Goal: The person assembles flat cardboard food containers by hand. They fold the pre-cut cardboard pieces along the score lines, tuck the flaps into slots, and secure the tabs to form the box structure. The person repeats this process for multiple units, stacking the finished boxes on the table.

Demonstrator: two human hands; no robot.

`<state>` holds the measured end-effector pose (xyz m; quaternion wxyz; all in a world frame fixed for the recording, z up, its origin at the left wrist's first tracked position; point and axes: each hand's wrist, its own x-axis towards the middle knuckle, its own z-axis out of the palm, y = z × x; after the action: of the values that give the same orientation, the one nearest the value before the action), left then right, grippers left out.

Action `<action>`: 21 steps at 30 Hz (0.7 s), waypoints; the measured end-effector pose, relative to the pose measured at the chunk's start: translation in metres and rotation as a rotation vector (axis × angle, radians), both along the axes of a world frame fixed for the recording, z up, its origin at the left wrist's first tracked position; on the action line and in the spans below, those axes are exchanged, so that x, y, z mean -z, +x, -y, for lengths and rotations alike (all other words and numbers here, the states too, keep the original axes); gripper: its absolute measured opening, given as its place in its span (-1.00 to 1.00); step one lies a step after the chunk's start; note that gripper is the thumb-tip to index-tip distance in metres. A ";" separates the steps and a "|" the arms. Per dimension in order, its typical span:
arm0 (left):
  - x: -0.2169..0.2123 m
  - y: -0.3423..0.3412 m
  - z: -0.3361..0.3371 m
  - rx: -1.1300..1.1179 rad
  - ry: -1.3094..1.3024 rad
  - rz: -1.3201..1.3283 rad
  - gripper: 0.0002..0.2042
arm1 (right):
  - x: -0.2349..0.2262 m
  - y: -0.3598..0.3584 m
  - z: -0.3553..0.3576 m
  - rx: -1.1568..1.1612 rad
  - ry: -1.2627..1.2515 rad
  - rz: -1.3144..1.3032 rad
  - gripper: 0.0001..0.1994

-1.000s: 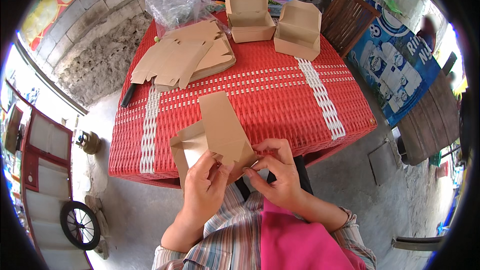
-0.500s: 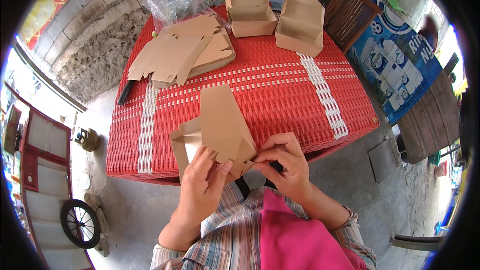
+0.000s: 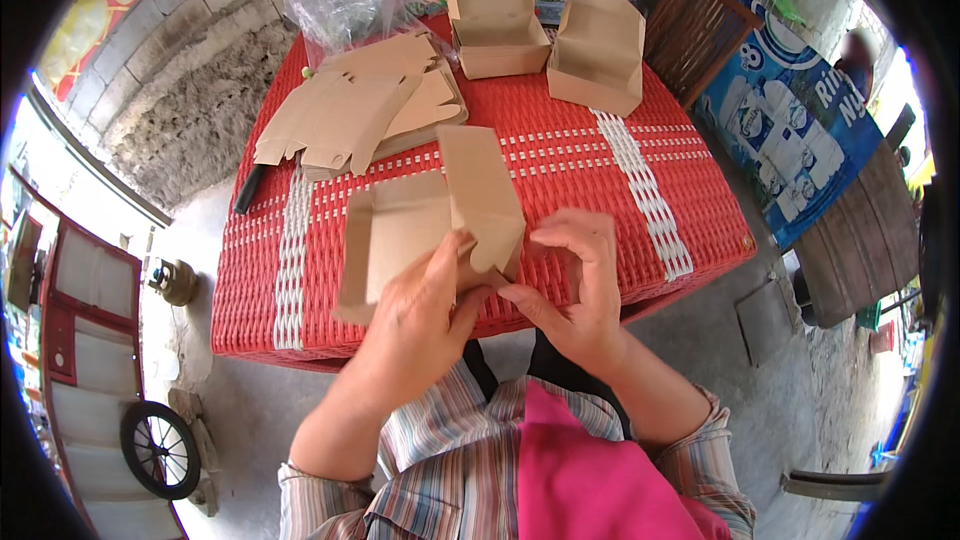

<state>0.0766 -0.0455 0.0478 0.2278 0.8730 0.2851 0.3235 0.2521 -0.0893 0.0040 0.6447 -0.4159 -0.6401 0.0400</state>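
In the head view, my only one, I have both of the person's hands at the near edge of a red woven table (image 3: 585, 165) with white bands. The part-folded brown box (image 3: 405, 230) is there too, left of the middle, its open tray toward the left and one long panel rising along its right side. I can't be sure whether its underside rests on the weave or is held just above it.

The left hand (image 3: 410, 315) has the box by its near right corner, one finger over the wall and the thumb low on the outside, pinching the cardboard between them. The right hand (image 3: 585, 285) faces it from the right; its thumb tip touches a small flap at that corner, while the index finger is bent and raised, spread well apart from the thumb.

On the far left of the table I see a pile of flat cardboard blanks (image 3: 335, 125), with a black handle (image 3: 248, 190) sticking out beside its near left end. A clear plastic bag (image 3: 350, 5) sits behind the pile. Far and right of it, two open boxes stand side by side with lids raised: one near the middle (image 3: 500, 60), the other to its right (image 3: 595, 75). A wooden chair (image 3: 693, 35) is beyond the far right corner.
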 end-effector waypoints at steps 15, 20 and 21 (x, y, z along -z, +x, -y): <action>-0.028 0.033 -0.115 0.049 -0.280 0.103 -0.51 | -0.063 0.069 -0.129 0.091 0.391 0.794 -0.52; -0.022 0.030 -0.117 0.121 -0.573 0.306 -0.72 | -0.049 0.071 -0.140 0.040 0.481 0.773 -0.61; -0.019 0.028 -0.117 0.135 -0.625 0.337 -0.76 | -0.047 0.069 -0.139 0.032 0.481 0.764 -0.62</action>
<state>0.1045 0.0714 0.0666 0.5486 0.7124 0.2703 0.3442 0.3215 0.0500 0.0509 0.4411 -0.2491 -0.8168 -0.2761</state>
